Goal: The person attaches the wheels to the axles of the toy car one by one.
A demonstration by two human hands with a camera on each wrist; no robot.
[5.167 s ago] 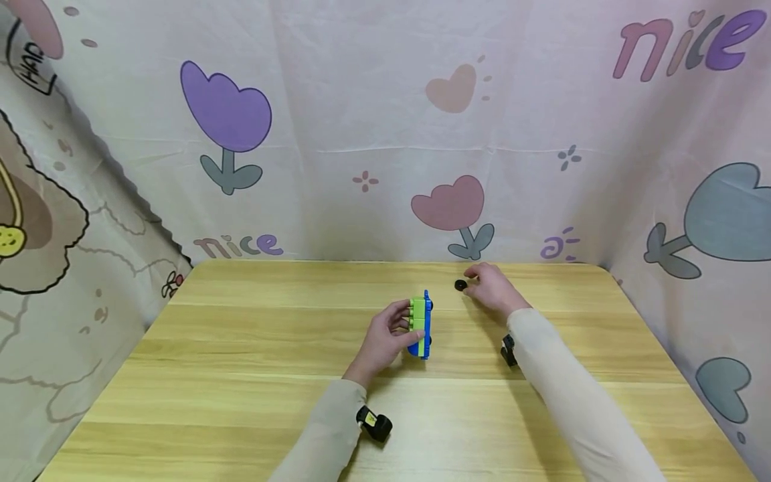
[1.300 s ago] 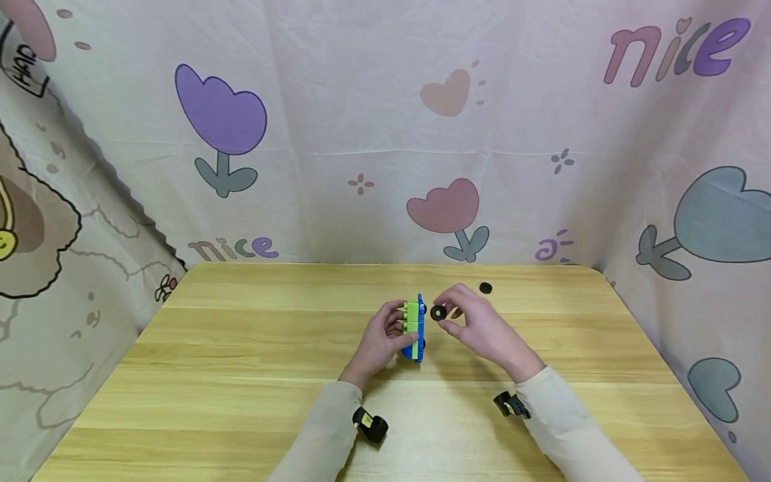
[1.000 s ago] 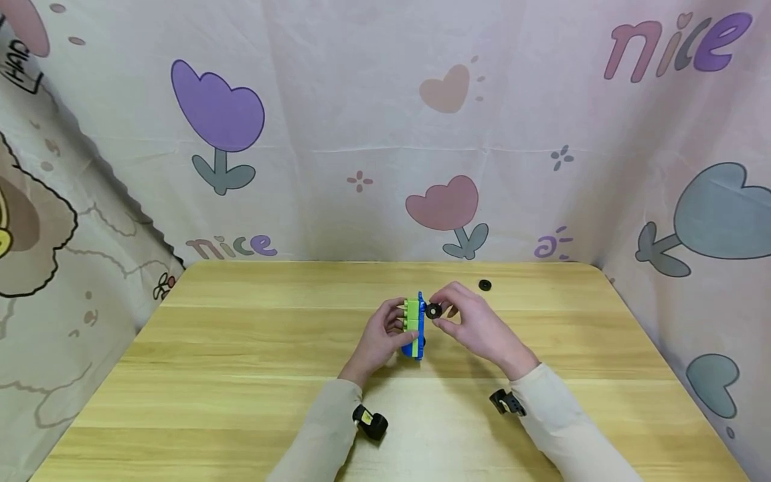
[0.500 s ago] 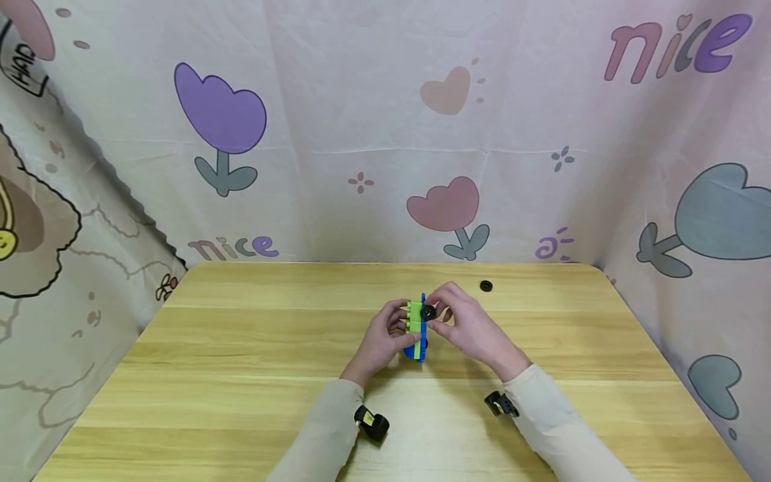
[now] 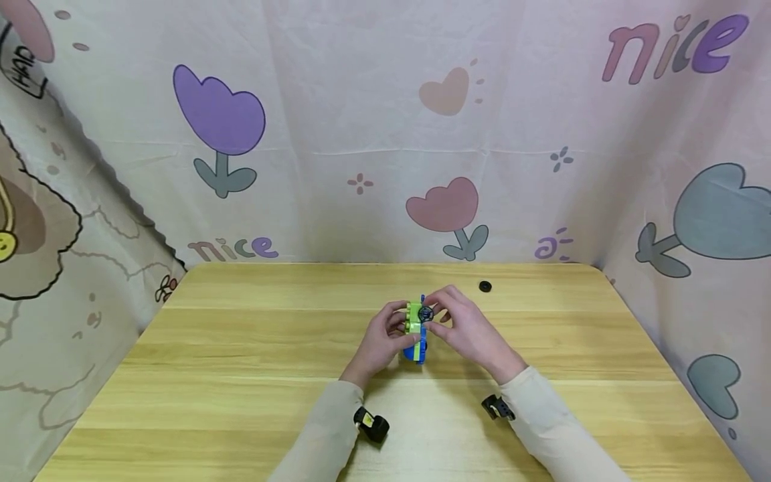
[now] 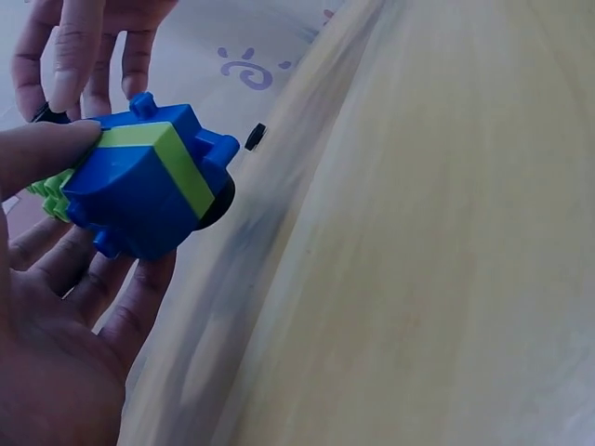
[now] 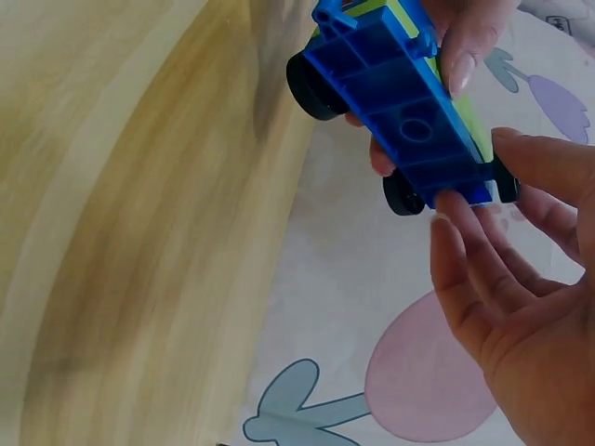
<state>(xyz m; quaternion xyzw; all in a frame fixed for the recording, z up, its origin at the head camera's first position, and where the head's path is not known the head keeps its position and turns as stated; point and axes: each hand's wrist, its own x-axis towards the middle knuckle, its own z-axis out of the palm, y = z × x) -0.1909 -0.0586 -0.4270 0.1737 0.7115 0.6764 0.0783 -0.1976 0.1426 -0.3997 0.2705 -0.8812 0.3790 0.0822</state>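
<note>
Head view: holding toy car point(image 5: 415, 328) in fingers of left hand point(image 5: 379, 340), pinching wheel point(image 5: 425, 314) against it with right hand point(image 5: 472, 329).

Head view: we look forward and down, well back, across the wooden table point(image 5: 253, 341) to the cloth backdrop point(image 5: 337, 100). Left wrist: we sit close behind the left hand point(image 6: 65, 358), frame canted, table edge slanting; shares the loose wheel point(image 6: 256, 137) with head. Right wrist: close by the right hand point(image 7: 535, 321), facing the underside of the toy car point(image 7: 404, 116). All three share car and both hands
</note>
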